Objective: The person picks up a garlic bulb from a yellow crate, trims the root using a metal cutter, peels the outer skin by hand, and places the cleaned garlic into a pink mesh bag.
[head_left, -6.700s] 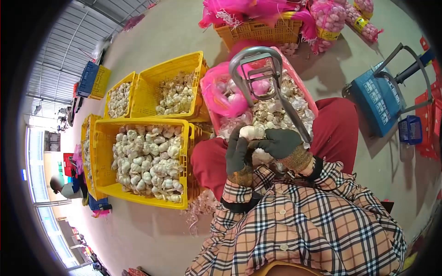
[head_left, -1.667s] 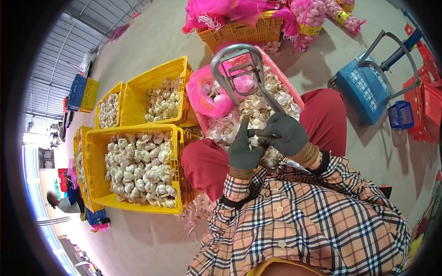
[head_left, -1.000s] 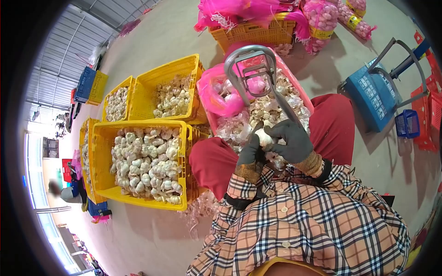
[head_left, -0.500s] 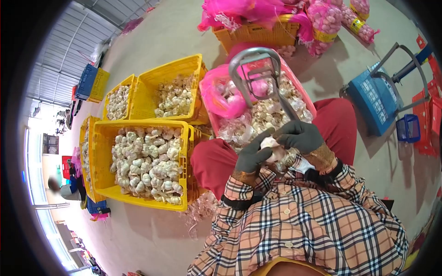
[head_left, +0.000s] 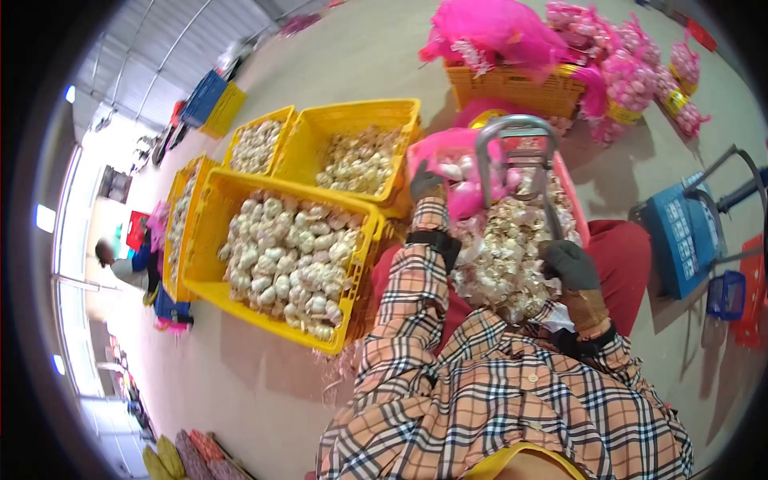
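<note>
My left hand (head_left: 426, 184), in a dark grey glove, reaches to the left edge of a pink mesh bag (head_left: 486, 188). Its fingers look apart, with nothing visible in them. White garlic bulbs (head_left: 452, 170) show inside the bag. My right hand (head_left: 570, 264), gloved too, is curled closed beside the lower end of a bent metal handle (head_left: 550, 210); what it holds, if anything, is hidden. Between my knees sits a pink crate (head_left: 578, 210). Garlic trimmings and papery skins (head_left: 508, 264) are heaped in front of me, below the handle.
On my left stands a yellow crate (head_left: 276, 308) of garlic bulbs, with more yellow crates (head_left: 364, 110) behind. Filled mesh sacks (head_left: 628, 84) and another crate (head_left: 516, 90) lie ahead. A blue box (head_left: 680, 240) stands right. Another person (head_left: 132, 268) is far left.
My hands have separated: the left has moved forward and left to the mesh bag, the right stays by the handle. The garlic bulb between them is no longer there. The view has shifted.
</note>
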`<move>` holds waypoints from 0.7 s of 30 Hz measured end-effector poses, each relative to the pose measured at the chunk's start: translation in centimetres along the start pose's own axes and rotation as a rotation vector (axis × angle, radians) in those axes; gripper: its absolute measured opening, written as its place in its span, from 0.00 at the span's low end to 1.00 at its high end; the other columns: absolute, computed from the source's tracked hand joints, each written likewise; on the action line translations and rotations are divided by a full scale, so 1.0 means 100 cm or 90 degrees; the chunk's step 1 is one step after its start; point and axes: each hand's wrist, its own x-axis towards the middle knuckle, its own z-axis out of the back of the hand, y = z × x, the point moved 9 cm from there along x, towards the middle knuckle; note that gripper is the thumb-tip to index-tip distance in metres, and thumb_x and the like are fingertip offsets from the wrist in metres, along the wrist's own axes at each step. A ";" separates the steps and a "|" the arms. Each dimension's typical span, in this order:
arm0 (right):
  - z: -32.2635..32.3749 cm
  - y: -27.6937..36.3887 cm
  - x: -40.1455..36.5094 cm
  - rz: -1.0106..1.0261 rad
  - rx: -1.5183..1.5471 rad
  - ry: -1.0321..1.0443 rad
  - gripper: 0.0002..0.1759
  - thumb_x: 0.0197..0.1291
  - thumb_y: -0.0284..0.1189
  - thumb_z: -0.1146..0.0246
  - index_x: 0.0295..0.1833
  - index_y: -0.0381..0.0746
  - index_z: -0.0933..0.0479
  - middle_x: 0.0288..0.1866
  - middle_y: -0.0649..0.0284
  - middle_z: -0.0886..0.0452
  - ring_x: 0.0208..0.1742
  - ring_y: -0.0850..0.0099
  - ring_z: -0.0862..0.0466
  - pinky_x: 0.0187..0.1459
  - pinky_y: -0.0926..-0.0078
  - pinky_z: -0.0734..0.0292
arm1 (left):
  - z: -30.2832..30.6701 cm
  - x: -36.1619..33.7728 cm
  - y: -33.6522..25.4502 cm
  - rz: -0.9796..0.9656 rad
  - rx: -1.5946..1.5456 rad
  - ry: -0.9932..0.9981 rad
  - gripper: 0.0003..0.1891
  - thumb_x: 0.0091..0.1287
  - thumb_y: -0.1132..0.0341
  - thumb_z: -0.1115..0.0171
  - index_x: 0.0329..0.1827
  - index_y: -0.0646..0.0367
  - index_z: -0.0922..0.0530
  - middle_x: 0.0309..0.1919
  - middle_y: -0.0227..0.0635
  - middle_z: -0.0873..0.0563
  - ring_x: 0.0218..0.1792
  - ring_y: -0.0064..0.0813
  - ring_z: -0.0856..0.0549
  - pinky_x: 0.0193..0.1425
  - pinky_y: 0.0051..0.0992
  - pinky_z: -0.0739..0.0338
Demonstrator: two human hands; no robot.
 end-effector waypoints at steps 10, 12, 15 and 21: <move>0.039 0.000 0.017 0.289 -0.192 -0.172 0.17 0.64 0.32 0.45 0.53 0.33 0.27 0.44 0.64 0.22 0.42 0.79 0.25 0.43 0.81 0.29 | 0.101 -0.100 -0.055 -0.307 0.524 0.119 0.15 0.64 0.64 0.43 0.53 0.56 0.22 0.54 0.39 0.22 0.53 0.31 0.22 0.58 0.27 0.30; 0.033 0.002 0.016 0.277 -0.226 -0.158 0.18 0.66 0.32 0.48 0.56 0.33 0.29 0.47 0.65 0.24 0.44 0.80 0.26 0.45 0.81 0.30 | 0.203 -0.075 -0.044 -0.095 0.197 -0.100 0.12 0.60 0.68 0.41 0.46 0.56 0.19 0.46 0.41 0.17 0.44 0.34 0.18 0.53 0.27 0.25; 0.032 -0.008 0.024 0.242 -0.222 -0.133 0.18 0.65 0.32 0.47 0.56 0.33 0.29 0.47 0.63 0.24 0.45 0.77 0.26 0.47 0.80 0.30 | 0.246 -0.075 -0.027 0.038 0.549 -0.135 0.17 0.54 0.71 0.37 0.49 0.62 0.21 0.44 0.40 0.17 0.43 0.29 0.18 0.49 0.24 0.23; 0.050 -0.039 0.038 0.177 -0.216 -0.110 0.18 0.65 0.33 0.47 0.55 0.34 0.28 0.49 0.60 0.24 0.48 0.73 0.26 0.50 0.77 0.31 | 0.245 -0.067 0.024 0.109 0.659 -0.044 0.21 0.52 0.72 0.36 0.51 0.64 0.23 0.44 0.40 0.18 0.43 0.28 0.18 0.49 0.23 0.23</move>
